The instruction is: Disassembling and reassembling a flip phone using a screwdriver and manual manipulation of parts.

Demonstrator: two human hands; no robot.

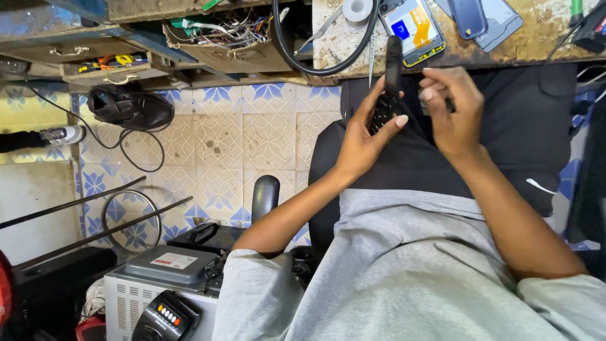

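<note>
Cradling black keypad phone in left hand, right hand curled beside

Small black keypad phone, upright, above the lap.

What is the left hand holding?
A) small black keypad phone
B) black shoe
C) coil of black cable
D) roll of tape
A: the left hand cradles a small black keypad phone over the lap, keypad showing beside the thumb, with the right hand raised next to it.
</note>
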